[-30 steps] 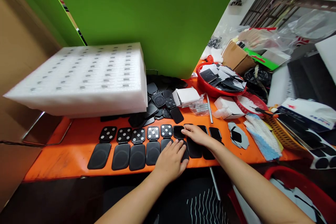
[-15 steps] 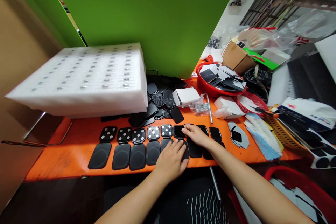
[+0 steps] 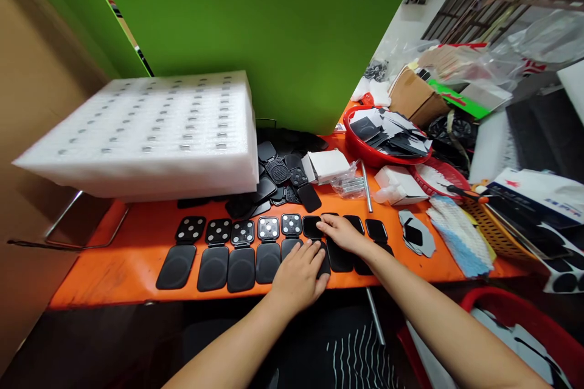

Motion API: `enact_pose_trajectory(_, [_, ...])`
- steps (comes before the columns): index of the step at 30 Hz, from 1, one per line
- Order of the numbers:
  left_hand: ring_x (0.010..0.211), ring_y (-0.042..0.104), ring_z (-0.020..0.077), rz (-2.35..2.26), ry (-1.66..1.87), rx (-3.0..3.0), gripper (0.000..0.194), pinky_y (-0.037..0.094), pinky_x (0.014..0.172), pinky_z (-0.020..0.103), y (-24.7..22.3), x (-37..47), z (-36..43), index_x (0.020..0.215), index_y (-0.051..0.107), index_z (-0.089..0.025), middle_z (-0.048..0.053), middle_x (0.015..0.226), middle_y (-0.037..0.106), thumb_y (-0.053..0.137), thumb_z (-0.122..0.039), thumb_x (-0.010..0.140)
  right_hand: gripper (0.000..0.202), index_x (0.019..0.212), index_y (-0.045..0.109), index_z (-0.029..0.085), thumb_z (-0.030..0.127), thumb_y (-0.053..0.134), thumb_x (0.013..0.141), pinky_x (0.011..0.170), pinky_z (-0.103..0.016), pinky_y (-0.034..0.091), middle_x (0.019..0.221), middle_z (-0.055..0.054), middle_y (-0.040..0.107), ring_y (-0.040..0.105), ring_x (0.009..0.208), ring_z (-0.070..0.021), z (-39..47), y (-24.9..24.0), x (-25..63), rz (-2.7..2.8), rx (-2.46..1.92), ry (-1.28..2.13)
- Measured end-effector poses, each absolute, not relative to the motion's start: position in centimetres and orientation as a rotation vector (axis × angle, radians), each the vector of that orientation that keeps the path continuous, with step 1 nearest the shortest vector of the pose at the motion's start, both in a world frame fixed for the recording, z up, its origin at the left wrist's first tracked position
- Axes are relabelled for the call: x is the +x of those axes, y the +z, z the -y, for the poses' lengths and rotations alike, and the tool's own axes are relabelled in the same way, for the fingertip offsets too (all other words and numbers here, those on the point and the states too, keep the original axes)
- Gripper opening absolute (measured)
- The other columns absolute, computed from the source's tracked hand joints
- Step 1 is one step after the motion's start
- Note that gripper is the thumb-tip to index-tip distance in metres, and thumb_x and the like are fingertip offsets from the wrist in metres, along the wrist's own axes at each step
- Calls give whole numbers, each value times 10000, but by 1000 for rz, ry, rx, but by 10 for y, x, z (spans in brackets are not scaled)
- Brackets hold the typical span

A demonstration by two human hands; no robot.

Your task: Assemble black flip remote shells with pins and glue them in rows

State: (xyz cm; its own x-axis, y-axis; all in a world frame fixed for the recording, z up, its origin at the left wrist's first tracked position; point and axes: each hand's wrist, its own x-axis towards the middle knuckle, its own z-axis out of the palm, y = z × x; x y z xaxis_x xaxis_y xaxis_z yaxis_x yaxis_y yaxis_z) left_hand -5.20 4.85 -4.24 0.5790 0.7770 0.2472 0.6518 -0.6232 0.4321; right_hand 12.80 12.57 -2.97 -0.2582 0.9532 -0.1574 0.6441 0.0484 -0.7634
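So from my seat I'm watching both bare hands over a row of black folding cases (image 3: pixel 241 269) laid open along the near side of an orange table (image 3: pixel 107 282). Each one I can see properly has a small square at the back and a bigger flap toward me. The left hand (image 3: pixel 296 276) is flat with its fingers spread across a big black flap (image 3: pixel 324 262) right of the row's middle, palm down, not wrapped around anything. The right hand (image 3: pixel 342 234) has its fingertips at the right edge of the small black square (image 3: pixel 311 227) just behind that flap; I honestly can't tell if it's pinching it or only touching. That square looks plain black, while the five dotted squares (image 3: pixel 243 232) to its left show pale round spots. More plain black ones sit to the right, partly hidden by my right hand and forearm. Behind the row there's a big white foam block (image 3: pixel 150 179) on the left, a messy heap of black pieces (image 3: pixel 276 171) beside it, then a small white box (image 3: pixel 327 165) and a metal rod (image 3: pixel 366 188). Off to the right I've got a red basin (image 3: pixel 365 152) full of cards (image 3: pixel 387 127) and a white-and-blue cloth (image 3: pixel 460 237).
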Motion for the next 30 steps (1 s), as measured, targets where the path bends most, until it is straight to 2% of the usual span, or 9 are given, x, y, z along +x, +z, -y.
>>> enact_pose_trajectory(8, [1237, 459, 247, -1160, 579, 2525, 464, 358, 1053, 430, -40, -52, -49, 1247, 520, -177, 76, 1331, 528, 530, -380, 830, 301, 613, 435, 190, 361, 444, 860, 535, -235, 309, 591, 32, 488, 436, 557, -115, -125, -19, 122, 1998, -1703, 987])
enact_pose_trajectory(13, [1247, 448, 250, -1152, 566, 2533, 457, 357, 1055, 441, -38, -53, -49, 1249, 519, -167, 82, 1334, 523, 524, -363, 835, 313, 594, 483, 185, 344, 475, 862, 529, -235, 294, 607, -3, 557, 476, 562, -123, -130, -2, 116, 2189, -1925, 844])
enact_pose_trajectory(19, [1244, 451, 267, -1133, 550, 2551, 461, 359, 1052, 458, -36, -53, -50, 1252, 518, -148, 95, 1335, 520, 518, -348, 837, 302, 601, 535, 193, 372, 520, 844, 524, -252, 285, 630, -39, 608, 530, 595, -164, -139, 6, 113, 2252, -2055, 825])
enact_pose_trajectory(26, [1224, 476, 279, -1126, 573, 2574, 440, 383, 1032, 469, -37, -52, -51, 1232, 535, -150, 112, 1326, 526, 520, -349, 840, 292, 727, 641, 185, 394, 492, 865, 596, -265, 363, 761, -84, 681, 614, 727, -210, -142, 1, 110, 2336, -2109, 748])
enact_pose_trajectory(30, [1219, 480, 287, -1117, 553, 2598, 423, 390, 1025, 473, -36, -51, -51, 1212, 552, -144, 120, 1327, 524, 520, -346, 841, 281, 786, 675, 170, 422, 559, 830, 674, -289, 412, 842, -122, 694, 631, 814, -247, -148, 8, 105, 2385, -2141, 656])
